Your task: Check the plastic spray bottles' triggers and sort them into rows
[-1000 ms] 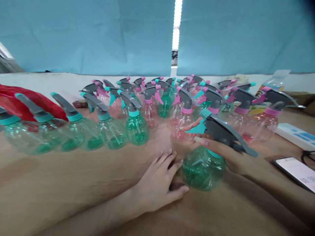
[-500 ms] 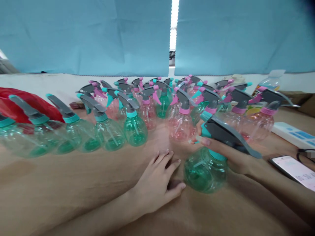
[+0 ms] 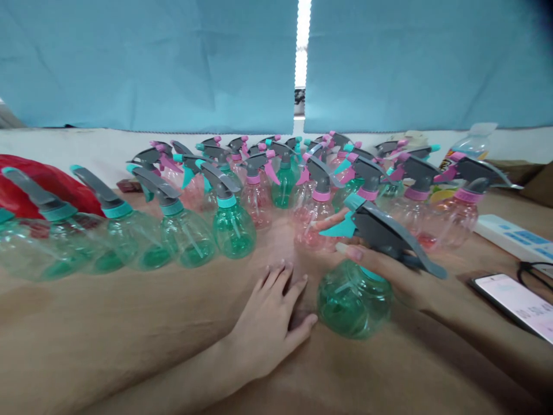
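My right hand (image 3: 380,268) is around the neck of a green spray bottle (image 3: 356,300) with a grey and turquoise head. The bottle tilts a little, and its turquoise trigger stands out from the head, a finger stretched beyond it. Part of the grip is hidden behind the head. Flat on the table, fingers spread, my left hand (image 3: 270,320) holds nothing and lies just left of that bottle. Beyond my hands stand a green spray bottle (image 3: 235,233) with a turquoise collar and a pink spray bottle (image 3: 313,222) with a pink collar.
Several more pink and green spray bottles crowd the back of the brown table (image 3: 142,323). A row of green ones runs left before a red bag (image 3: 82,190). On the right are a phone (image 3: 514,302), a white power strip (image 3: 516,236) and a clear plastic bottle (image 3: 470,144).
The trigger of the held spray bottle has swung outward, and the fingers of my right hand have loosened and stretched forward. My left hand stays flat. The view has shifted slightly.
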